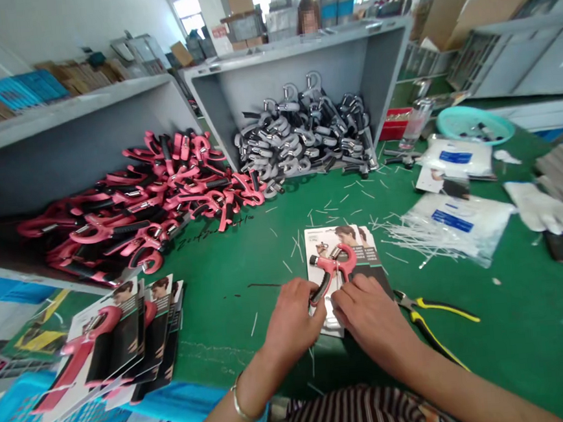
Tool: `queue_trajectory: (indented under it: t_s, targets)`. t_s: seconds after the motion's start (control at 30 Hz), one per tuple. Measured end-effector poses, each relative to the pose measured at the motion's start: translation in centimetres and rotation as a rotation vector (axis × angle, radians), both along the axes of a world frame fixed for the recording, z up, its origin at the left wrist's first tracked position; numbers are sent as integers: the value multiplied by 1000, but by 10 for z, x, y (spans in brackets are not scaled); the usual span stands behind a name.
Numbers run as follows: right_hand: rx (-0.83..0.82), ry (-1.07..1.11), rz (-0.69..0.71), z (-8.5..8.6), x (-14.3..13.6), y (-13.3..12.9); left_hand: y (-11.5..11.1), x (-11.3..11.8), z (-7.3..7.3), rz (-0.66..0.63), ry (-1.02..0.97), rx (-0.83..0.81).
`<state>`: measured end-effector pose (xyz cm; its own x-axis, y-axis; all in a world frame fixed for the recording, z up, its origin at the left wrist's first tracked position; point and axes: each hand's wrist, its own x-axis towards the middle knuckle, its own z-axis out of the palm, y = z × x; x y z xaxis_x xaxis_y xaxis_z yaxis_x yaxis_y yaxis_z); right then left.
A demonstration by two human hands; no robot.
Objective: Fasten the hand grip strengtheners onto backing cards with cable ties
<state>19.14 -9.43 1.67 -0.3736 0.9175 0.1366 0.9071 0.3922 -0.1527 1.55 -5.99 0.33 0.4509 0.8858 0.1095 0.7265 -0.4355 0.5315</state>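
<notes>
A pink and black hand grip strengthener (348, 261) lies on a printed backing card (317, 237), its curved spring end pointing away from me. My left hand (297, 317) has its fingers closed around the left handle. On the other side, my right hand (367, 311) is closed at the right handle and covers most of it. A thin white tie shows at the middle of the strengthener, between the handles. More printed cards (374, 259) sit beneath, fanned to the right. Yellow and black pliers (429, 316) lie open to the right of my right hand.
Pink strengtheners (181, 180) spill from a grey crate at left; grey ones (299, 131) fill another crate (298, 50). Carded strengtheners (120, 334) stack at front left. White cable ties (425, 239), plastic bags (477, 218), a glove (544, 206) and a teal bowl (474, 118) lie at right.
</notes>
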Motion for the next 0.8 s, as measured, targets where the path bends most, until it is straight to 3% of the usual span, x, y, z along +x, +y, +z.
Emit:
queue_trajectory:
  t_s: [0.13, 0.27, 0.43, 0.6, 0.73, 0.8]
  targets:
    - [24, -77, -9, 4, -10, 9, 6, -20, 1, -59, -117, -82]
    - [-87, 137, -25, 7, -7, 10, 9, -33, -2, -74, -253, -99]
    - [-182, 479, 35, 3, 11, 12, 7, -12, 0, -124, -408, -60]
    - [-61, 567, -1, -2, 25, 12, 3, 8, -8, -36, -544, -186]
    - [-63, 606, -115, -6, 29, 8, 2, 9, -13, 3, -606, -230]
    - [-79, 568, -91, -6, 32, 7, 2, 9, -14, 27, -630, -275]
